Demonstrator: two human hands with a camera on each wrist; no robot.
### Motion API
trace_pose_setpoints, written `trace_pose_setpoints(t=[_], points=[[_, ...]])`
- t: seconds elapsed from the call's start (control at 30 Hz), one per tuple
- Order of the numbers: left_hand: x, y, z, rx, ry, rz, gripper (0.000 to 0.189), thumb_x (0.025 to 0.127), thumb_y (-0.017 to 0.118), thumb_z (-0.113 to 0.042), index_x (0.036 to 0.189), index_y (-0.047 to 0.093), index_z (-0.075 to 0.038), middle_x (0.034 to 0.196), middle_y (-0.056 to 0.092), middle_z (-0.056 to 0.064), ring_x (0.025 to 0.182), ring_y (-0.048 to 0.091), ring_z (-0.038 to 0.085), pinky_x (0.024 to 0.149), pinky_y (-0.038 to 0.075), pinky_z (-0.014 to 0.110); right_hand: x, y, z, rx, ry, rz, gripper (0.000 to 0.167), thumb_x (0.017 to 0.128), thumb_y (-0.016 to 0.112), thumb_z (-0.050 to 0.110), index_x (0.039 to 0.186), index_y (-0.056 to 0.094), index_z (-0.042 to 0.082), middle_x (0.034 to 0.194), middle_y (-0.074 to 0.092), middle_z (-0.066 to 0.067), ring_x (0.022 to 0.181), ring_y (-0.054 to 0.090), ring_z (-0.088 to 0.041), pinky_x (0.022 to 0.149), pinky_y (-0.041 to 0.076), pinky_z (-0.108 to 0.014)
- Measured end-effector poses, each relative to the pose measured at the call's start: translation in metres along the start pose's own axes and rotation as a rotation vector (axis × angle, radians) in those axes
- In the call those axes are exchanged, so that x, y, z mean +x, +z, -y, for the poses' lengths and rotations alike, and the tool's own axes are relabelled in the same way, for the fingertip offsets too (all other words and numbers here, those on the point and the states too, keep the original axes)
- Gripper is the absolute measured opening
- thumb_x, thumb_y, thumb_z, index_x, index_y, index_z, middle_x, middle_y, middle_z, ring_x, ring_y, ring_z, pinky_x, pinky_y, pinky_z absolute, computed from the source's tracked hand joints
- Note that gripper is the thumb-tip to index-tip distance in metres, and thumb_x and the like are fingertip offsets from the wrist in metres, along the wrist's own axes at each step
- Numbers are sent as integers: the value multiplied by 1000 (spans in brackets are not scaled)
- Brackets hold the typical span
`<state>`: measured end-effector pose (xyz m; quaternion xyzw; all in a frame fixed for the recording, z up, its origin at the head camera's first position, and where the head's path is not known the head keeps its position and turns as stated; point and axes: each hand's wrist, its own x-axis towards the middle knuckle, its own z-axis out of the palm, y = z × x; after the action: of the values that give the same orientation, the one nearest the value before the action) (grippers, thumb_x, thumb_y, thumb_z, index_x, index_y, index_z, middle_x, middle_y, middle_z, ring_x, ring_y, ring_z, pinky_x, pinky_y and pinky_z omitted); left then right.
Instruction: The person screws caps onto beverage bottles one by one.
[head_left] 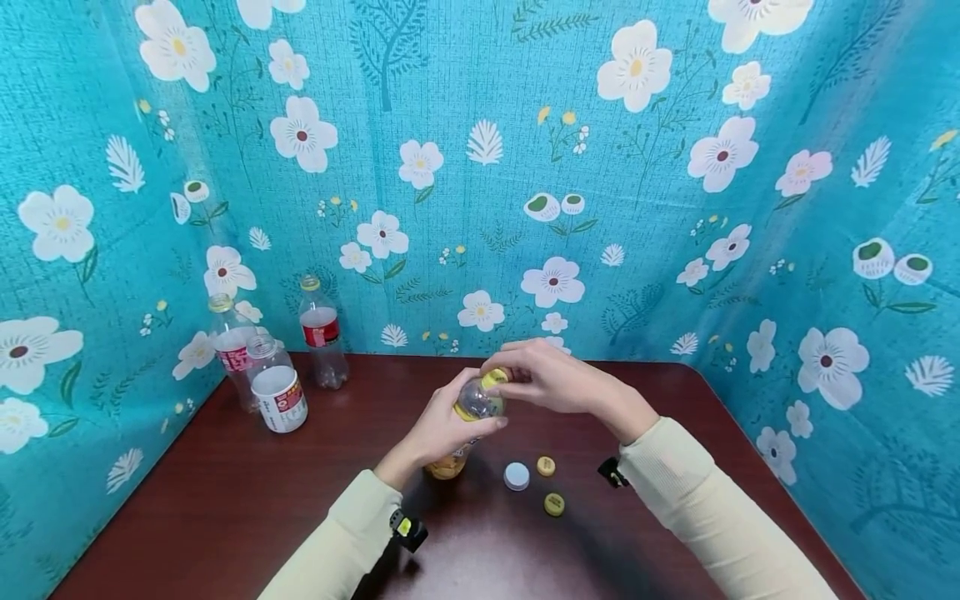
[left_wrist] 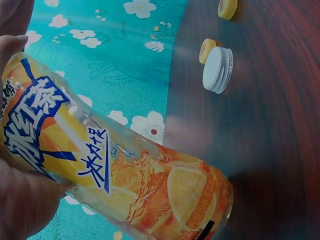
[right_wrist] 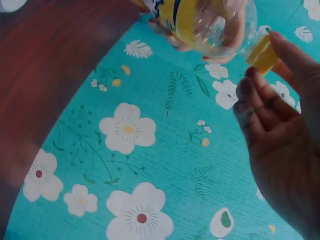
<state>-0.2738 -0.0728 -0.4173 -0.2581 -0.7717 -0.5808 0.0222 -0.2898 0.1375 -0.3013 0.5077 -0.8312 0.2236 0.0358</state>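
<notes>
A plastic iced tea bottle (head_left: 447, 465) with a yellow and orange label stands tilted over the table. My left hand (head_left: 441, 427) grips it round its upper part. In the left wrist view the label of the bottle (left_wrist: 150, 185) shows lemon slices and blue lettering. On the bottle's neck sits a yellow cap (head_left: 494, 378), which my right hand (head_left: 558, 377) pinches between thumb and fingers. The right wrist view shows that cap (right_wrist: 263, 54) close up, with the clear shoulder of the bottle beside it.
Three uncapped bottles stand at the back left: one with a pink label (head_left: 234, 350), one with a white and red label (head_left: 279, 392), one with a red label (head_left: 322, 333). A white cap (head_left: 517, 476) and two yellow caps (head_left: 554, 504) lie right of the held bottle. Flowered cloth (head_left: 480, 208) hangs behind.
</notes>
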Motion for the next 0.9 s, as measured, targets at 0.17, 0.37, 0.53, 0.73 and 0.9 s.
trace_pose_setpoints(t=[0.17,0.37,0.53,0.73,0.9], points=[[-4,0,2,-23,2,-24,57,88,83,-25,136,54,-33,119,68,-2,99,68,17,79,59,37,2,9,2,0,-31,-74,20,98,72,23,112,75,9,88,67,9,65,54,-6,57,47,-23],[-5,3,0,10,36,-113,54,87,83,-29,132,55,-34,116,68,-2,93,68,16,76,59,35,8,24,24,-153,131,-285,18,96,74,25,88,75,9,61,54,9,51,42,-5,46,34,-22],[-2,3,-2,19,43,-138,53,86,84,-30,131,55,-35,113,68,-2,89,68,18,71,59,36,14,26,34,-218,334,-328,41,98,70,38,67,61,13,49,33,8,43,30,-7,42,23,-23],[-3,0,0,-15,18,-70,55,87,83,-31,133,54,-36,115,68,-2,92,69,18,74,60,36,8,7,13,-84,111,-148,16,100,69,29,95,75,15,65,48,8,56,43,-7,52,38,-25],[-3,-1,1,-13,12,-48,56,87,84,-29,133,54,-37,115,68,-2,95,68,18,77,59,37,5,-6,1,61,-11,36,24,99,70,21,121,72,12,85,57,5,71,53,-10,63,48,-28]])
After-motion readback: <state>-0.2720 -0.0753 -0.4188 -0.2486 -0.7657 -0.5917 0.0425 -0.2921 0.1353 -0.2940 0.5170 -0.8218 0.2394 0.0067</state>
